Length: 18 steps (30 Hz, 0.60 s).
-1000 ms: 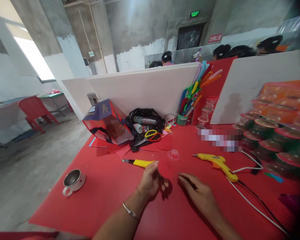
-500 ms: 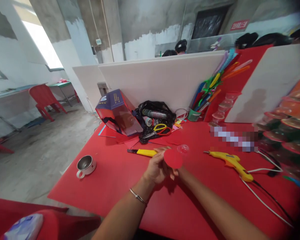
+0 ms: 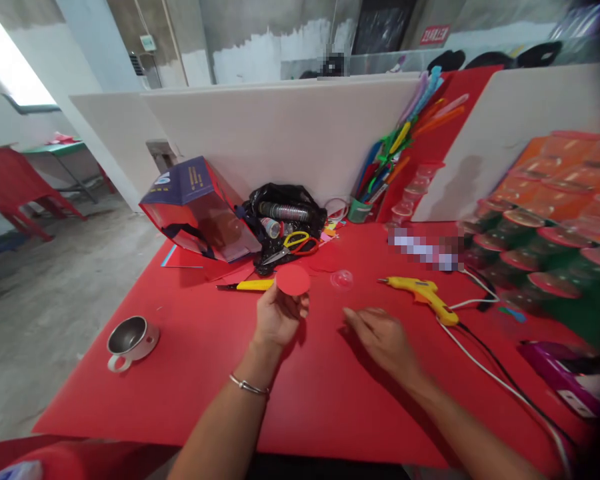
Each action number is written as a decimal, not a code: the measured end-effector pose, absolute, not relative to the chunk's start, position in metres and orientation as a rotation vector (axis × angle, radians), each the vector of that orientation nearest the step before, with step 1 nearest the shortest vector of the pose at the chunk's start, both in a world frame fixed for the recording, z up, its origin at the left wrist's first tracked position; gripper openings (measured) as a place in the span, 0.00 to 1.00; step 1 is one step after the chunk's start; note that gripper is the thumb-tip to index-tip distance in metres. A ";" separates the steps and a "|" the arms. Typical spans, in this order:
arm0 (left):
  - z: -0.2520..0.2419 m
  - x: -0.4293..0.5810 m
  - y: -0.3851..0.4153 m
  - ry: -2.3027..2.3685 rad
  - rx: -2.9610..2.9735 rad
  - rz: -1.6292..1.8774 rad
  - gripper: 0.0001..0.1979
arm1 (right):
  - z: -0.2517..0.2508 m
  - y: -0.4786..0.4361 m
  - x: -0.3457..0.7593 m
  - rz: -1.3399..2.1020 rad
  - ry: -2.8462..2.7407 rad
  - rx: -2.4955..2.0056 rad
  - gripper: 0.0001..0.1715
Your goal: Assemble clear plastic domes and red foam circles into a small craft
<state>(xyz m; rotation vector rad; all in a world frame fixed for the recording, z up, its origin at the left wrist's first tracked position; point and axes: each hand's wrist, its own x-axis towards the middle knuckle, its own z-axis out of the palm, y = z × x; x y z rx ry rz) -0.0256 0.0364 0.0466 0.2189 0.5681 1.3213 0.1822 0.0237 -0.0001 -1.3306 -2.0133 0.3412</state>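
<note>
My left hand (image 3: 280, 317) is closed around the underside of a flat red disc (image 3: 293, 280), its round face turned upward. To the right, my right hand (image 3: 380, 337) hovers low over the red table (image 3: 310, 400), palm down and fingers curled in. Whatever its palm may hold is hidden. Beyond it lies a small clear plastic dome (image 3: 341, 280). A yellow glue gun (image 3: 425, 293) rests on the table to its right, nozzle pointing left. Behind my left hand is a yellow utility knife (image 3: 250, 285), partly covered by the disc.
A metal cup (image 3: 133, 339) stands at the left. Scissors (image 3: 295, 245) lie against a black plastic bag (image 3: 285, 200), beside a dark blue box (image 3: 200, 213). Stacked clear cups (image 3: 545, 247) fill the right side. White and black cords (image 3: 505, 380) cross the right of the table.
My hands have moved apart. The right hand has come out from behind the disc and shifted right; the left keeps the disc, now tilted flatter. The view has turned rightward.
</note>
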 end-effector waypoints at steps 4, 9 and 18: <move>0.048 -0.025 0.040 0.591 0.202 1.355 0.07 | -0.031 -0.006 0.240 0.256 -2.028 -1.570 0.34; 0.046 -0.022 0.039 0.629 0.258 1.317 0.09 | -0.055 -0.008 0.237 0.040 -2.119 -1.843 0.52; 0.064 -0.025 0.042 0.645 0.350 1.344 0.09 | -0.004 -0.041 0.095 0.316 -2.510 -1.239 0.52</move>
